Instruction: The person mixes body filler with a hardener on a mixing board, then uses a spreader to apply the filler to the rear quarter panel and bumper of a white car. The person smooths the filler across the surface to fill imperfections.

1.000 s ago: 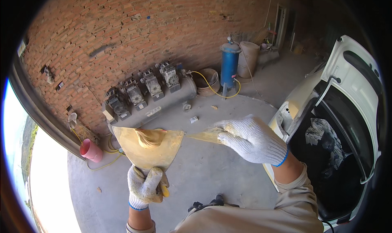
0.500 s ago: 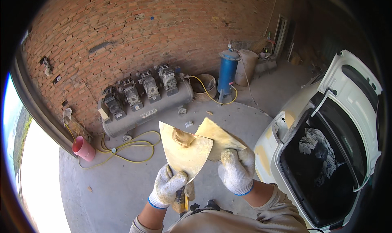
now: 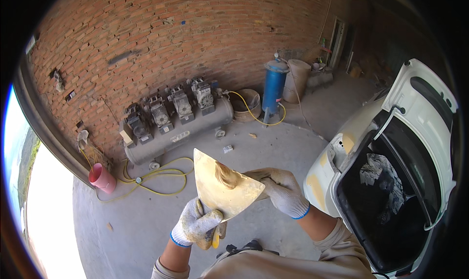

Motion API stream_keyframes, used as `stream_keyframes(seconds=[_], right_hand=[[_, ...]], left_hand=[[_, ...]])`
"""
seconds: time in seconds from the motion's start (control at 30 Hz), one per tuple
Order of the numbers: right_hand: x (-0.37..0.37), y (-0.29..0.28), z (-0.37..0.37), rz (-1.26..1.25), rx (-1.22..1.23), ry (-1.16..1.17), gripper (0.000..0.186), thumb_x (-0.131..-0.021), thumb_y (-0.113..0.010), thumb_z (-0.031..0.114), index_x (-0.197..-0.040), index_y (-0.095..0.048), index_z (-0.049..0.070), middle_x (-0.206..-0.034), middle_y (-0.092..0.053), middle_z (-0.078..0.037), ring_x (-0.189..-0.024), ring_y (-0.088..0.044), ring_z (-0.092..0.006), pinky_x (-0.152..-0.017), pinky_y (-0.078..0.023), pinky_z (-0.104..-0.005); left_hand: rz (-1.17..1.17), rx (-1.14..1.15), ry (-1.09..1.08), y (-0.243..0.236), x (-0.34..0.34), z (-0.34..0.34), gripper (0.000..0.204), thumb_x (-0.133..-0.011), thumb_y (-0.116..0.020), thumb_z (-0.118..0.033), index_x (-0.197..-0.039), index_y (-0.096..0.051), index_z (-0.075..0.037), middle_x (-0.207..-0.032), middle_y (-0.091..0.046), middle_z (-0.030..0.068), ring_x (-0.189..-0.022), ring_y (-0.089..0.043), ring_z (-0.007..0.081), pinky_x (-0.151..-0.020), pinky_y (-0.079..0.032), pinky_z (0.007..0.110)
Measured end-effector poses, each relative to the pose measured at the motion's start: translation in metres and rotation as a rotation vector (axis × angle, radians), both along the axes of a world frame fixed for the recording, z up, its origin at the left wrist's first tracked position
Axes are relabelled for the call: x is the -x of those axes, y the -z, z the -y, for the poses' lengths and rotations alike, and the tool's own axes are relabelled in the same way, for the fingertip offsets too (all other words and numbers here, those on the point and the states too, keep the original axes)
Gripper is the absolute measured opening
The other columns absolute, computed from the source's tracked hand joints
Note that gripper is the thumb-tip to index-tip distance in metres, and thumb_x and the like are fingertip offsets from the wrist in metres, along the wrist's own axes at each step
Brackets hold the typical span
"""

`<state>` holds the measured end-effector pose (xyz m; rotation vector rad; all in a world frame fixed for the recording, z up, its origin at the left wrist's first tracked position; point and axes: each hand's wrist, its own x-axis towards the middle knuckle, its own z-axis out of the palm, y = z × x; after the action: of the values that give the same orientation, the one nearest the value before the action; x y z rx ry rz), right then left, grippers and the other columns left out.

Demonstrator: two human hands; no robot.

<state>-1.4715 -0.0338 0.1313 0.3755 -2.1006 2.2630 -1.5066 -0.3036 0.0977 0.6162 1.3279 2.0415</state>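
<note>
You hold a wide-bladed putty knife in your left hand, the gloved fingers and thumb closed around the base of its blade, with the yellow handle showing below them. The blade is up in front of you, over the concrete floor, its broad edge pointing away from you and its face smeared cream-yellow. A swirled mound of tan putty sits on that face, close to the broad edge.

Your right hand, also in a white knit glove with a blue-edged cuff, is at the blade's right corner, its fingers bent and reaching partly behind the blade. The blade hides the fingertips, so you cannot tell from here whether that hand grips anything.

To your right stands a white car with its tailgate raised, tan patches on its body and a crumpled sheet in the trunk. Beyond your hands, an air compressor with four motor heads stands along the brick wall, left of a blue upright tank. A yellow hose lies looped on the floor beside a pink bucket.
</note>
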Motion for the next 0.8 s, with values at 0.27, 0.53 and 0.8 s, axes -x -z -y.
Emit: stream_keyframes(seconds=[0.27, 0.53, 0.8], right_hand=[[0.000, 0.008, -0.012, -0.131, 0.034, 0.036, 0.035, -0.106, -0.053, 0.010, -0.139, -0.060, 0.000, -0.117, -0.070, -0.008, -0.104, -0.066, -0.0125, -0.092, -0.056, -0.0324], [0.033, 0.021, -0.007, -0.048, 0.748, -0.170, 0.053, -0.113, -0.039, 0.051, -0.106, -0.064, 0.005, -0.083, -0.066, -0.009, -0.069, -0.062, -0.0145, -0.059, -0.050, -0.0286], [0.018, 0.057, -0.017, 0.161, 0.465, -0.149, 0.049, -0.115, -0.040, 0.038, -0.099, -0.068, 0.000, -0.075, -0.063, -0.005, -0.060, -0.055, -0.0066, -0.053, -0.046, -0.0230]], left_hand=[[0.045, 0.010, 0.128, 0.022, -0.004, -0.006, 0.045, -0.093, -0.080, -0.028, -0.120, -0.065, 0.004, -0.077, -0.071, 0.0099, -0.065, -0.065, 0.0171, -0.062, -0.053, 0.031], [0.130, 0.255, 0.421, 0.033, -0.020, -0.040, 0.044, -0.100, -0.074, -0.041, -0.117, -0.069, 0.000, -0.086, -0.069, 0.0023, -0.073, -0.060, 0.0103, -0.065, -0.052, 0.029], [0.117, -0.022, -0.015, 0.026, -0.008, -0.009, 0.062, -0.096, -0.074, -0.049, -0.117, -0.062, 0.008, -0.069, -0.068, 0.0129, -0.052, -0.065, 0.0226, -0.048, -0.052, 0.035]])
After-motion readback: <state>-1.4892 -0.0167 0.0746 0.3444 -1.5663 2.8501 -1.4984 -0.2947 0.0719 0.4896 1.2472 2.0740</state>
